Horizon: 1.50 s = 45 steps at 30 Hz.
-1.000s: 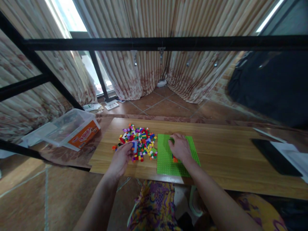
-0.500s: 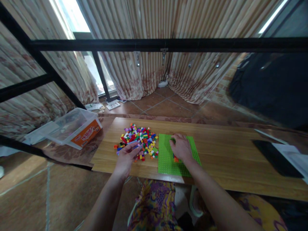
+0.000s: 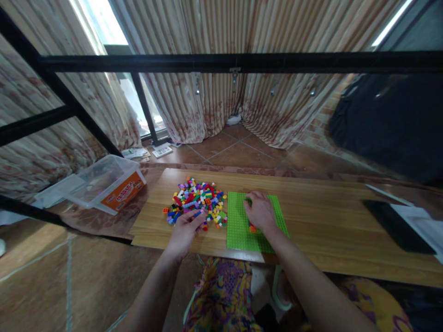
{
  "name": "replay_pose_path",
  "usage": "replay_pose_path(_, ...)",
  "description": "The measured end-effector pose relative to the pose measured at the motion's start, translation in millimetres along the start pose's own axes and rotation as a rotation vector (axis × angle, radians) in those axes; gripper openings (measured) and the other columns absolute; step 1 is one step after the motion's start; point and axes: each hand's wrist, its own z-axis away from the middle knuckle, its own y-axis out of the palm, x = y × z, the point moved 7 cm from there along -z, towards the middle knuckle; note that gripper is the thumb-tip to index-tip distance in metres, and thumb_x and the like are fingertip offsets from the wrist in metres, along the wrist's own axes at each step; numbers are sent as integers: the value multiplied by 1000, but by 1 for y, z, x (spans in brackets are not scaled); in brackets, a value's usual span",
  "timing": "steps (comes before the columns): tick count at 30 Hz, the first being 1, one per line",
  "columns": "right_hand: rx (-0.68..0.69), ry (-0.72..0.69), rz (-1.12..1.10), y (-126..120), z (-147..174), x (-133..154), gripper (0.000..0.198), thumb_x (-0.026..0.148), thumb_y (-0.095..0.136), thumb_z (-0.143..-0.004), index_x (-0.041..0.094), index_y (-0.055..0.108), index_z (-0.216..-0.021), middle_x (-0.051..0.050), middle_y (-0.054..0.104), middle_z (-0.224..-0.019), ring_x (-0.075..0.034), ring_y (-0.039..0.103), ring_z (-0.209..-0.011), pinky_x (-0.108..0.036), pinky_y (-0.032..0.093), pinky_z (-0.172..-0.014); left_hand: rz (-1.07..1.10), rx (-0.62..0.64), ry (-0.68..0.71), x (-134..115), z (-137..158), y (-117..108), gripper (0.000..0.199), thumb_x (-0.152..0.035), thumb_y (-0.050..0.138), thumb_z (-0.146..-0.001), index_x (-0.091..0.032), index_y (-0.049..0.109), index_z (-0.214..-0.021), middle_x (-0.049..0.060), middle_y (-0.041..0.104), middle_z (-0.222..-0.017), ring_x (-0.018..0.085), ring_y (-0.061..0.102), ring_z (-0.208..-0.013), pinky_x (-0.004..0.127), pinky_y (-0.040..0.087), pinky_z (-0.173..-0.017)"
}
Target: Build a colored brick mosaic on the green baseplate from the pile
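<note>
Head view: brick pile (image 3: 197,198) between clear bin (image 3: 111,186) and green baseplate (image 3: 238,230).

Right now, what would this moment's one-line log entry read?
left hand: at loose-brick pile, grip unclear | right hand: over green baseplate, orange brick near wrist | plastic box: left of table

Brick pile (image 3: 197,197) left, baseplate (image 3: 237,230) right — both on table (image 3: 321,216)

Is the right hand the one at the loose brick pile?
No, the right hand is over the green baseplate, while the left hand is at the brick pile.
</note>
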Motion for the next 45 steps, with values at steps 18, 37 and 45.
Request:
replay_pose_path(18, -4, -4, -7, 0, 0, 0, 27, 31, 45, -89, 19, 66, -102, -10, 65, -114, -23, 53, -110, -37, 38, -95, -78, -13, 14, 4, -6, -8, 44, -42, 83, -56, -11, 69, -85, 0, 64, -57, 4, 42, -37, 15, 22, -35)
replay_pose_path(37, 0, 0, -12, -1, 0, 0, 26, 31, 46, -89, 19, 66, -101, -10, 65, -114, -23, 53, -109, -36, 38, -94, -290, 7, 25, -1, -24, -9, 50, -34, 72, -66, -15, 57, -110, -3, 63, -56, 10, 52, -42, 17, 36, -39)
replay_pose_path(45, -16, -12, -21, -1, 0, 0, 26, 30, 46, -89, 18, 66, -101, -10, 65, -112, -22, 53, -108, -37, 37, -95, -197, 79, 27, -4, -18, -3, 52, -26, 74, -64, -17, 55, -112, 0, 70, -71, 13, 64, -57, 23, 50, -56)
